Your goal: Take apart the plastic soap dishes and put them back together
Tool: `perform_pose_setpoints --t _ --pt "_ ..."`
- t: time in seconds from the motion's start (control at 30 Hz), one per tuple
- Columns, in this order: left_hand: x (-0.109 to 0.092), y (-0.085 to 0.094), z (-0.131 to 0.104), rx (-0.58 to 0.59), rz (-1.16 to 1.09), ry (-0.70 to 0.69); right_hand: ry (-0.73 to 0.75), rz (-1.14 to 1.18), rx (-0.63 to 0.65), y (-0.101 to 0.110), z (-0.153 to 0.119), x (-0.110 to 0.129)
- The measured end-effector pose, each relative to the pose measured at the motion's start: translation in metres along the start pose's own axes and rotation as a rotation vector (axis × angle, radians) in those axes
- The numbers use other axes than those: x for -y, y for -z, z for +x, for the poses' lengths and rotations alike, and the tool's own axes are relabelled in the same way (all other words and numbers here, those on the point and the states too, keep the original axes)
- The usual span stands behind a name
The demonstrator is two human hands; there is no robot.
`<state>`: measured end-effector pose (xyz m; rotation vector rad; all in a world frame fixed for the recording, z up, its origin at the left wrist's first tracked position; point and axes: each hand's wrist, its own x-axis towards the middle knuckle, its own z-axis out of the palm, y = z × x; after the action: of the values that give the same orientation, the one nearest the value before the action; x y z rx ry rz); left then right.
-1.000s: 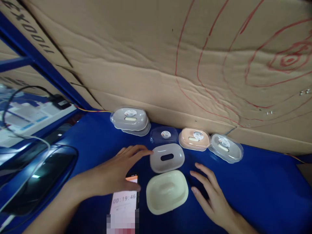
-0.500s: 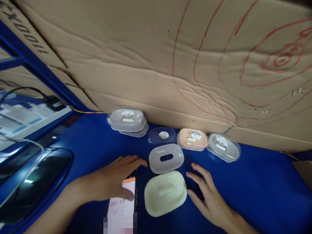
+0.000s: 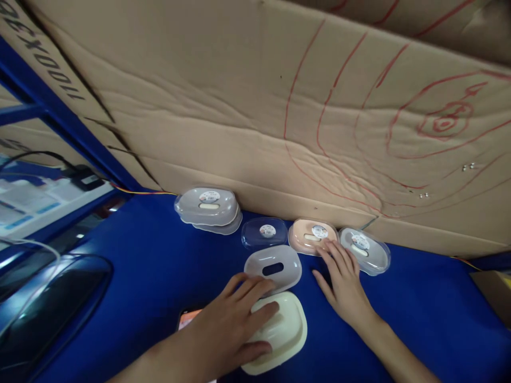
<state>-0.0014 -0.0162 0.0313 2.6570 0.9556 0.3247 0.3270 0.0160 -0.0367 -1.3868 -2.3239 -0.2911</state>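
Left hand (image 3: 235,319) spread and gripping nothing, over a cream oval plastic dish (image 3: 290,329) on the blue table (image 3: 159,266), grey slotted oval plastic piece (image 3: 290,266) just beyond, right hand (image 3: 346,283) loosely spread, empty, at a peach oval plastic box (image 3: 300,233)

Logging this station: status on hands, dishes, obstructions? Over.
Left hand open over cream dish. Right hand open at peach dish's near edge. Phone partly hidden beneath left arm.

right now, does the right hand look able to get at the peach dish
Likely yes: the right hand is at the near right edge of the peach dish, with nothing visible in between, though contact is unclear.
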Motion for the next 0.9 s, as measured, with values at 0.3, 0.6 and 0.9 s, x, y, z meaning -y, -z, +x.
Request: perform_pose_setpoints --t 0.3,0.6,0.9 --pt "0.012 -0.017 -0.004 0.163 -0.104 0.012 -0.062 0.044 -0.141 0.0 -0.006 -0.001" --pt "0.024 -0.016 -0.009 0.043 -0.192 -0.001 -0.088 0.171 -0.13 -0.006 -0.008 -0.007" --pt "0.008 -0.024 -0.014 -0.168 -0.794 0.232 0.084 0.361 -0.292 0.015 -0.016 0.003"
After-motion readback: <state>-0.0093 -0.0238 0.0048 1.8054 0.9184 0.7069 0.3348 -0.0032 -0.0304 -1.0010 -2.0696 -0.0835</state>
